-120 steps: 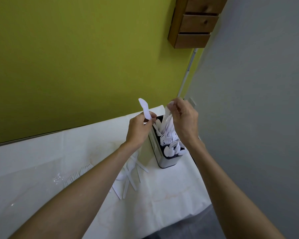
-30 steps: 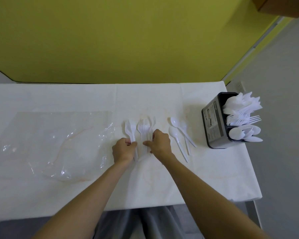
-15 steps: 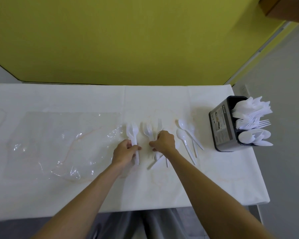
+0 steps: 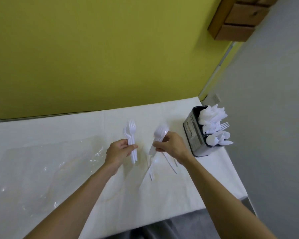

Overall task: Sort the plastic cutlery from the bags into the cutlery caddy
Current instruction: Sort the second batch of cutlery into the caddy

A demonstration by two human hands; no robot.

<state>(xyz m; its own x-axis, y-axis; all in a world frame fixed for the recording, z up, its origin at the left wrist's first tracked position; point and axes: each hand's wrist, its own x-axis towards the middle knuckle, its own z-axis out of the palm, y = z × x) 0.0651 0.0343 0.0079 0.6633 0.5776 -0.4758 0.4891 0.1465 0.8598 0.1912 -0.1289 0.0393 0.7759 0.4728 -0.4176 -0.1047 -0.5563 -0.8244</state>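
My left hand grips a small stack of white plastic forks, tines pointing away from me, lifted off the table. My right hand holds a second bunch of white forks, also raised. Beneath my right hand a few white spoons and a loose fork lie on the white tablecloth. The dark cutlery caddy stands at the table's right edge, packed with white knives, forks and spoons in separate compartments.
An empty clear plastic bag lies flat on the left part of the table. A yellow-green wall runs behind the table, a grey wall on the right. A wooden drawer unit hangs up high at the right.
Both hands have lifted their bunches of forks off the table. The view has tilted upward and the caddy sits nearer my right hand.
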